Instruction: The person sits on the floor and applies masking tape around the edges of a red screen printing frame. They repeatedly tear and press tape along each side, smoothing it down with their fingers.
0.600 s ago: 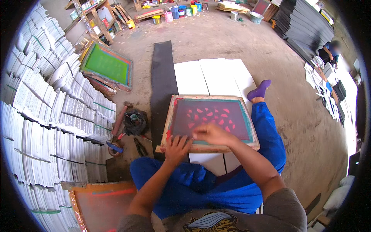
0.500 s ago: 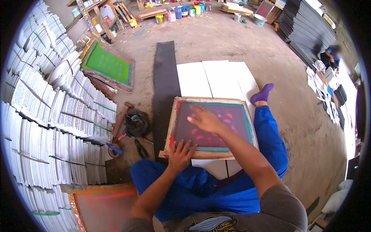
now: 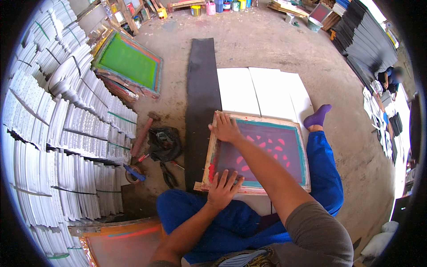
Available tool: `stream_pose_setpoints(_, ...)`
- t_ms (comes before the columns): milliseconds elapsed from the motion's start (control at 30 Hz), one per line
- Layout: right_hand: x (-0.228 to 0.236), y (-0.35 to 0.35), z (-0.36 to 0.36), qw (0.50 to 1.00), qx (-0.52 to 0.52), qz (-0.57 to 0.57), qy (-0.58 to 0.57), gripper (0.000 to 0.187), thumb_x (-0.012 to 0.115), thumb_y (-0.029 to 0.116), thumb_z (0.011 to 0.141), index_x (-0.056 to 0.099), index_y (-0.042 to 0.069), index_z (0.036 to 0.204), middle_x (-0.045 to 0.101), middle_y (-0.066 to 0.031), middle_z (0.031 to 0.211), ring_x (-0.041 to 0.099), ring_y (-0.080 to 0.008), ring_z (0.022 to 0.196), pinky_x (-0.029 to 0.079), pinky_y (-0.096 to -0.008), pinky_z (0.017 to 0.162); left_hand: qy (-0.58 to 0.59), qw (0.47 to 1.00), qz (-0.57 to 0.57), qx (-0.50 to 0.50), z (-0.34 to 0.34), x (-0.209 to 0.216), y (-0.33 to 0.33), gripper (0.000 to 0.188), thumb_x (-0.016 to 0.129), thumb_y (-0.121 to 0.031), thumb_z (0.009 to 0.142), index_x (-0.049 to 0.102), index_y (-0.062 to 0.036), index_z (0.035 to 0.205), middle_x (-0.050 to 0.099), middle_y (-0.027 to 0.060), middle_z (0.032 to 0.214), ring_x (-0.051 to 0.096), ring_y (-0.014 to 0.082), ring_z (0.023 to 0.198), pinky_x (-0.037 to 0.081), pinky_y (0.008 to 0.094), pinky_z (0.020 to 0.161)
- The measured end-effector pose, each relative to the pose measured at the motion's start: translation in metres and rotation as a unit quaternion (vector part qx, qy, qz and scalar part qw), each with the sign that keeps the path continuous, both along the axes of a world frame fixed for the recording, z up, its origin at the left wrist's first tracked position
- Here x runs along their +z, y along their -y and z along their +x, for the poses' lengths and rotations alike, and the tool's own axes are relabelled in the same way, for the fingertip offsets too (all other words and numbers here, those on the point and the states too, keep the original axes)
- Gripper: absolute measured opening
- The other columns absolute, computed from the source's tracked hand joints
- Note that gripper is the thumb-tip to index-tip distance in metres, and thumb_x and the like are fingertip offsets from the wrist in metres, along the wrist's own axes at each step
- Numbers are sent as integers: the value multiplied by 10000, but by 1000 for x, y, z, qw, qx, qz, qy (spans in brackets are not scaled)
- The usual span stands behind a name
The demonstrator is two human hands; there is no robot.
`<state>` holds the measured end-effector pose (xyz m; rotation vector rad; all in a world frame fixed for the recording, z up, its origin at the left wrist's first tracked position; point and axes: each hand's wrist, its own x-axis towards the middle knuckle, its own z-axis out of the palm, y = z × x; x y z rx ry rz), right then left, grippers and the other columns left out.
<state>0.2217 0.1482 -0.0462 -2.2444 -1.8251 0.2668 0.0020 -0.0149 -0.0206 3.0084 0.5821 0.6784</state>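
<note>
Tall stacks of white ridged sheets (image 3: 84, 133) rise at the far left, beside a green mesh panel in a wooden frame (image 3: 129, 62); a crumpled black plastic bag (image 3: 164, 144) lies on the floor, then a long, flat black strip (image 3: 202, 89). Next comes a wood-framed, grey-purple mesh screen with pink shapes (image 3: 273, 140), lying over flat white sheets (image 3: 269, 93) between the person's legs. The left hand (image 3: 224, 189) rests palm down on its near edge, toward the left corner, open with fingers spread forward, grasping nothing. The right forearm slants across the mesh from the lower right, its hand (image 3: 226, 128) open, palm down, fingers loosely spread over the far-left corner.
</note>
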Motion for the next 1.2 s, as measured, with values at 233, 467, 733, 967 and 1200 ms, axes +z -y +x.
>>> stream_pose_setpoints(233, -12, 0, -9, 1000, 9, -23, -4, 861, 317, 659, 1032, 311, -9, 1575, 225, -238, 1668, 219, -388, 1551, 214, -686, 1184, 1, 1000, 9, -6, 5, -1, 2, 459, 560, -274, 949, 626, -245, 1403, 580, 91, 1439, 540, 352, 1320, 426, 585, 1081)
stream_pose_setpoints(467, 0, 14, -37, 999, -18, -34, -27, 862, 255, 670, 1039, 242, 24, 1610, 181, -203, 1691, 140, -335, 1580, 143, -601, 1241, -1, 1000, 31, -5, 5, -7, 5, 471, 571, -262, 938, 615, -229, 1406, 574, 101, 1430, 552, 360, 1305, 452, 581, 1060)
stream_pose_setpoints(733, 47, 35, -12, 990, -10, -9, -143, 866, 258, 684, 1035, 246, 33, 1607, 278, -234, 1648, 245, -397, 1540, 201, -608, 1224, -5, 999, 45, -6, 14, -10, 2, 464, 574, -297, 942, 607, -222, 1399, 579, 94, 1428, 531, 387, 1322, 418, 628, 1064)
stream_pose_setpoints(967, 210, 167, 47, 941, -28, 288, -174, 563, 556, 370, 1044, 481, 14, 1473, 461, -263, 1523, 425, -405, 1435, 357, -489, 1163, -12, 995, 94, -18, 37, 59, -37, 391, 578, -310, 945, 667, -272, 1323, 628, 80, 1403, 576, 392, 1280, 477, 621, 981)
stream_pose_setpoints(1200, 211, 269, 66, 908, -162, 386, 11, 528, 679, 312, 953, 551, 38, 1386, 527, -264, 1384, 493, -444, 1299, 386, -528, 1101, 39, 999, -6, -21, 78, 178, -83, 443, 837, -180, 717, 672, -141, 1126, 722, 84, 1061, 696, 288, 1016, 521, 453, 900)
